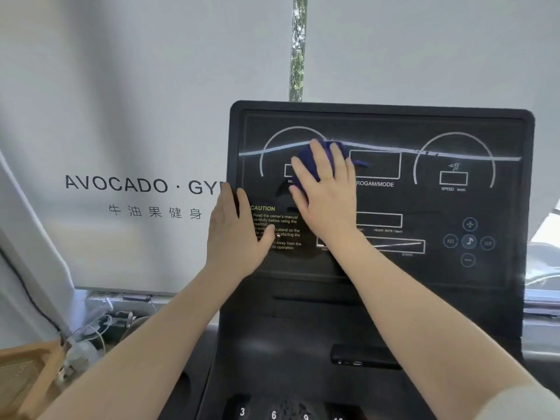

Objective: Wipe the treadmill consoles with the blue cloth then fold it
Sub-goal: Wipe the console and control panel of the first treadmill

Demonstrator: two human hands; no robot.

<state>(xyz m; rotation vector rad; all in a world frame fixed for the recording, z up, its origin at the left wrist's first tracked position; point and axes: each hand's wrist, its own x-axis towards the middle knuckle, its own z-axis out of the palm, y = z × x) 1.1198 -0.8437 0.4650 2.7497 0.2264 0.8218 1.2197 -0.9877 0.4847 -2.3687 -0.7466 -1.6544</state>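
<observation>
Right hand (325,192) flat on the treadmill console (454,277), fingers straight and spread, pressing the blue cloth (306,160) against the upper left part of the display. Cloth is bunched under the palm and fingers; only bits show above the fingertips and along the thumb side, at the inner end of the left dial arc (272,137). Thin ring on one finger of that hand.

Left hand (235,234) also flat, fingers straight, resting on the console's left edge, beside and partly over the yellow-headed CAUTION text (274,222). It holds nothing. The two hands are close but apart.

Right side of the panel: second dial arc with SPEED box (453,178), and below it a round button cluster (469,241) with plus, minus and a music note. Numbered keys (274,414) at the bottom edge.

Behind the console, a white blind (121,116) printed AVOCADO · GYM. Tangle of cables (97,325) on the sill at lower left.
</observation>
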